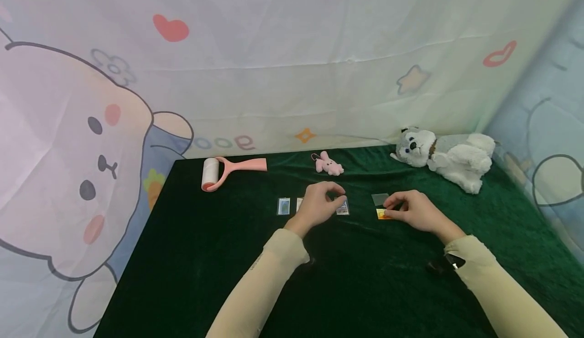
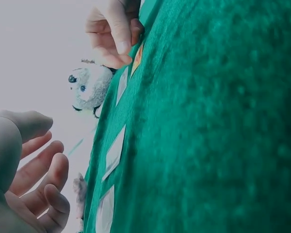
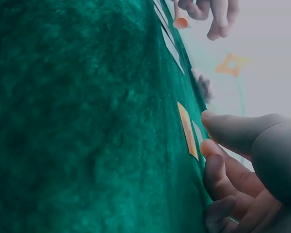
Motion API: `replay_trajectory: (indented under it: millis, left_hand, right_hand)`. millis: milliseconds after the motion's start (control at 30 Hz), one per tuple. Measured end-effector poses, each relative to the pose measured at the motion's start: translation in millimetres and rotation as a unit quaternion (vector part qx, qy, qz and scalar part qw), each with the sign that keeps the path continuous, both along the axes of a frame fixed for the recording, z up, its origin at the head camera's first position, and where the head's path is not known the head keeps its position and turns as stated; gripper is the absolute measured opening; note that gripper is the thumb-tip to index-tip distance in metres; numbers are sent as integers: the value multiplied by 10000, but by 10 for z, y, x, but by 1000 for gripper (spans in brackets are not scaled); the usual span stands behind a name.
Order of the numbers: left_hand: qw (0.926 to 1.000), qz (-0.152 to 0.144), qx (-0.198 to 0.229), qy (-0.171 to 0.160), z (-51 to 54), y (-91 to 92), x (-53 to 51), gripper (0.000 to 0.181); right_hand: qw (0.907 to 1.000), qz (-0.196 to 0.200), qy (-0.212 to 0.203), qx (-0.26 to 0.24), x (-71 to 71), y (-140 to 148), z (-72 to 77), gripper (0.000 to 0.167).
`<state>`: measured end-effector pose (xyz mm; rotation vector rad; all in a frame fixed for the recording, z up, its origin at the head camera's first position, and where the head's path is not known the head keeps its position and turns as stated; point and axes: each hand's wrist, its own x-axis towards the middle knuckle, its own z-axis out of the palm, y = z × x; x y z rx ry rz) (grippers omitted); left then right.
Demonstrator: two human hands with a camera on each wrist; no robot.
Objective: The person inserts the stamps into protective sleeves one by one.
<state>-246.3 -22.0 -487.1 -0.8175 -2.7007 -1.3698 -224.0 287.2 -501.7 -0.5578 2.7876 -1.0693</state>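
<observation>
My right hand [image 1: 417,212] hovers beside a small yellow-orange card [image 1: 381,214]. In the right wrist view its thumb and index finger are parted, with that card [image 3: 187,131] lying flat before them. Just behind the card lies a clear card sleeve [image 1: 379,199]. Over the row of sleeved cards to the left is my left hand [image 1: 317,203], fingers loosely bent and holding nothing. A bluish sleeved card [image 1: 284,206] shows at the row's left end, and another sleeved card [image 1: 342,209] lies by the left fingertips. Between them, one card [image 1: 299,203] is mostly hidden by the hand.
A pink-handled lint roller [image 1: 242,165] lies at the back left of the dark green cloth [image 1: 219,277]. A small pink rabbit charm [image 1: 328,164] sits behind the cards. At the back right rests a grey and white plush dog [image 1: 449,158]. A printed curtain [image 1: 274,84] hangs behind.
</observation>
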Motion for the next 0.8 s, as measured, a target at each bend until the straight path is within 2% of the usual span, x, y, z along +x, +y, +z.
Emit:
replay_trajectory:
  millis: [367,633,800]
  left_hand:
    - [9993,-204,256,-181,-16,285,-25,20]
    - [9993,-222,277,-153,-7,483,-67,18]
    - [9994,-115,284,-167,-45,588,-104,18]
  right_hand:
    - [9996,-119,-68,266,-44,31,-67,23]
    - [9994,-101,-172,290,-74,23,-52,16]
    - [9993,-148,-120,336,-80,23,-48,21]
